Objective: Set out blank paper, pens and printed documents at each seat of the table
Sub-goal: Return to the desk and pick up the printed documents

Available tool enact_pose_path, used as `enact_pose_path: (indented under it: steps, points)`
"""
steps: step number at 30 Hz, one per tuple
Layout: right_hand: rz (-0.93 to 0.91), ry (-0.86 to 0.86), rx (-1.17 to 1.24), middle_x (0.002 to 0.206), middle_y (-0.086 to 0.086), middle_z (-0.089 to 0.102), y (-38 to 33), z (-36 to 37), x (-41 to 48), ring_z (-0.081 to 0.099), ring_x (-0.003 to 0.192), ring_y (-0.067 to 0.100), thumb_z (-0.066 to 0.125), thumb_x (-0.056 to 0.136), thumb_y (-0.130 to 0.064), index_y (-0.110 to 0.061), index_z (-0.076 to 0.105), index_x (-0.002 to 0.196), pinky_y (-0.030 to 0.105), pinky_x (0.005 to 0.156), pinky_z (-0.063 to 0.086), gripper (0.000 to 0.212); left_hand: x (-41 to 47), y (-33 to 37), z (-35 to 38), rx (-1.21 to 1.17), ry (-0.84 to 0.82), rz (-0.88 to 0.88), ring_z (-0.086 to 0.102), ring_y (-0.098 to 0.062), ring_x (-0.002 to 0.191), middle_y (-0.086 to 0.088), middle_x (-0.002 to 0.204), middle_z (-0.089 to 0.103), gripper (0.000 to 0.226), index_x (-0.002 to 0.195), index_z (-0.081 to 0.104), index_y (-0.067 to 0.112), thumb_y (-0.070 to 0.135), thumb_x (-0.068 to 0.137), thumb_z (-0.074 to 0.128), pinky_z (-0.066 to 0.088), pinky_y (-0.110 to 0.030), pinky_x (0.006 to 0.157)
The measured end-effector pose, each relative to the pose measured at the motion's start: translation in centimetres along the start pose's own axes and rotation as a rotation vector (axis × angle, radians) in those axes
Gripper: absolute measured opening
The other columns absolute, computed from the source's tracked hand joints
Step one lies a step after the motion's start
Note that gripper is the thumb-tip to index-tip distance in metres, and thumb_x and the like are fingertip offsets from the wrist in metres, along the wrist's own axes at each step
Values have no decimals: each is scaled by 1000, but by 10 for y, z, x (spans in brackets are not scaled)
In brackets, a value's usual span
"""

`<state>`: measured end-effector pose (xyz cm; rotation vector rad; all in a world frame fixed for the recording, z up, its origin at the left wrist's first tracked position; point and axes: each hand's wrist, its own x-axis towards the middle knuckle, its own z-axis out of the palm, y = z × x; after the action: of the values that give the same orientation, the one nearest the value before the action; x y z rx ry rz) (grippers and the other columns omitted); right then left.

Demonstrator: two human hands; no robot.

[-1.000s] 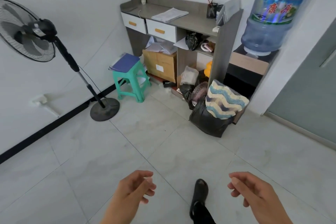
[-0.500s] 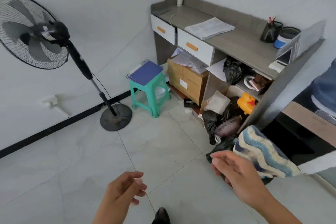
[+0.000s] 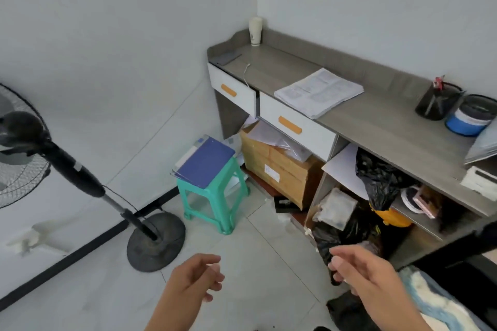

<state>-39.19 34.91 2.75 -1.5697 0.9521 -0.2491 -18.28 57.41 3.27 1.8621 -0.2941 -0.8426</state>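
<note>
Fan base [image 3: 156,242] sits just ahead-left of left hand [image 3: 195,278]. Left hand empty, fingers loosely curled. Green stool [image 3: 215,196] carrying blue folder [image 3: 205,162] stands ahead of it. Right hand [image 3: 363,269] empty, fingers relaxed. Printed documents [image 3: 318,91] lie on desk [image 3: 390,129], well ahead of right hand. Pen pot [image 3: 437,101] stands farther ahead-right.

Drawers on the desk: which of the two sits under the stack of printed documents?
The right-hand drawer: the printed documents lie on the desktop above it. The left-hand drawer, by the corner, has none above.
</note>
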Motion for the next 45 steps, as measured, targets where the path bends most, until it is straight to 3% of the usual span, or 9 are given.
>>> enact_pose_path:
  steps: [4,13,16,22,26,31,35,40,45]
  points:
    - [38,95,24,80,9,75,-17,-10,60,68,69,16,66,89,-13,-19,71,90,14,54,46,8,79,55,12,23,-101,13,67,-16,63,-11,74,74,26,94,68,8,24,74,63,51,-31,58]
    - [94,223,97,74,7,75,-52,-47,236,67,59,11,65,89,-7,-10,71,91,14,52,48,7,240,128,48,80,-186,-62,68,-17,62,-14,76,75,33,95,68,7,24,68,61,49,-28,55]
    - [36,243,107,78,3,76,-87,-62,302,68,63,7,65,89,-12,-17,70,94,17,57,46,9,297,168,55,88,-184,-16,68,-16,60,-15,75,75,11,95,68,5,10,85,64,48,-28,55]
    - [-8,344,14,85,-1,73,-132,-83,396,69,84,19,65,90,-24,-27,67,99,38,77,53,10,395,224,77,125,-247,97,69,-14,65,-12,78,75,13,97,68,10,3,92,58,52,-29,60]
    - [44,483,15,98,-9,68,-144,-86,438,63,94,12,65,91,-18,-33,61,97,23,74,47,16,471,252,101,191,-330,129,68,-13,73,-8,81,74,12,97,68,17,12,93,58,52,-26,64]
    - [263,647,147,134,0,53,-143,-90,480,52,123,21,65,91,-22,-16,45,141,40,104,42,54,568,280,138,497,-351,440,57,-4,100,10,112,61,17,111,60,29,28,94,56,43,-11,77]
    - [417,689,566,137,3,52,-155,-92,509,48,129,24,66,89,-22,-22,37,144,53,101,45,62,628,288,171,810,-488,694,34,-12,134,6,144,36,41,137,47,25,35,98,46,30,-20,108]
    - [410,586,786,111,10,71,-163,-100,532,63,108,26,60,92,-23,-11,50,103,42,62,57,18,659,283,187,1124,-546,938,33,-15,125,4,139,38,41,135,45,29,39,96,37,36,-26,100]
    - [497,459,710,107,10,76,-168,-102,558,73,94,28,62,91,-31,-13,68,114,44,86,55,30,680,266,188,1118,-572,1056,46,-16,110,4,123,52,44,123,58,29,40,87,36,46,-29,88]
